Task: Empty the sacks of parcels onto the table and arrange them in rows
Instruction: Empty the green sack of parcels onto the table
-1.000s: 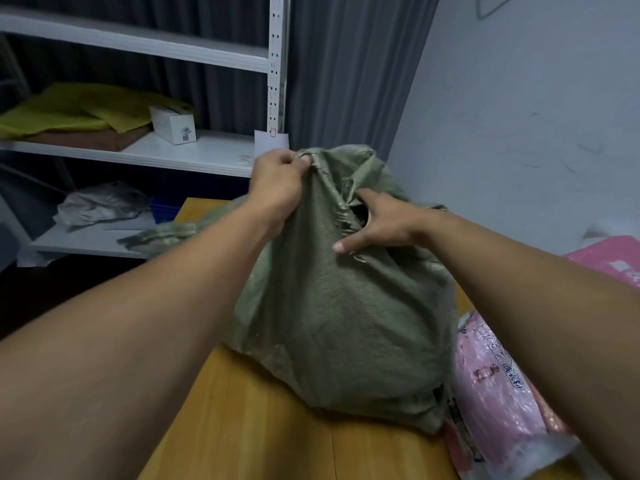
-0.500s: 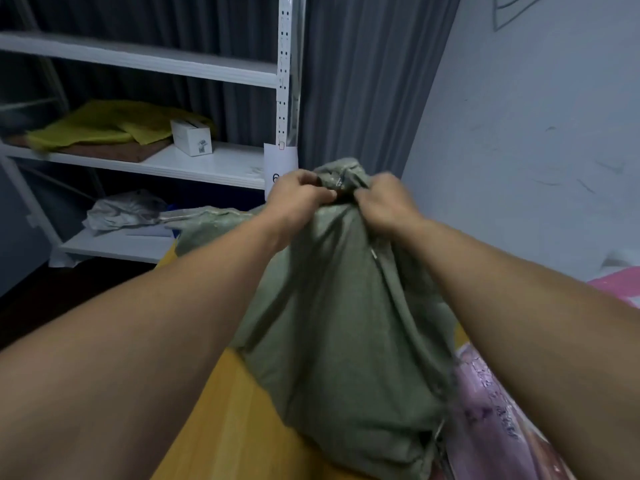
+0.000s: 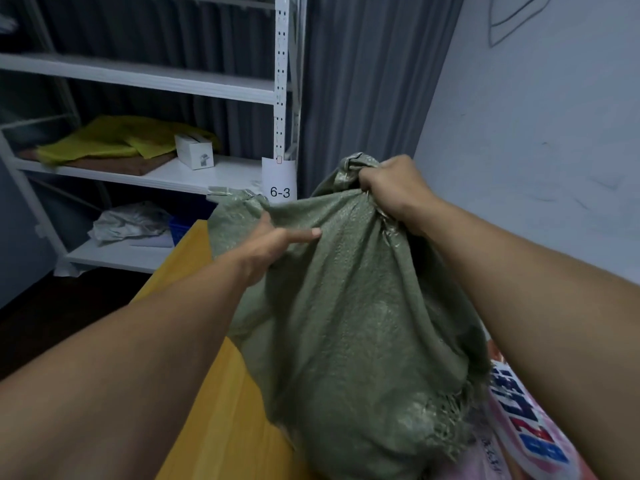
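A bulging green woven sack (image 3: 349, 341) stands on the yellow wooden table (image 3: 214, 403). My right hand (image 3: 394, 192) grips the bunched top of the sack in a fist. My left hand (image 3: 273, 247) lies on the sack's upper left side; the thumb points right along the cloth and the fingers are hidden behind a fold, so its grip cannot be judged. A pink parcel bag (image 3: 526, 434) with blue and red print lies against the sack's lower right. The sack's contents are hidden.
A white metal shelf rack (image 3: 145, 81) stands beyond the table's far left, holding yellow bags (image 3: 114, 140), a small white box (image 3: 194, 154) and a crumpled grey bag (image 3: 130, 221). A grey curtain (image 3: 360, 81) hangs behind. A pale wall (image 3: 536, 150) runs along the right.
My left hand left the sack's top and dropped to its upper left side. My right hand stayed clenched on the top, drawing the cloth up and to the right.
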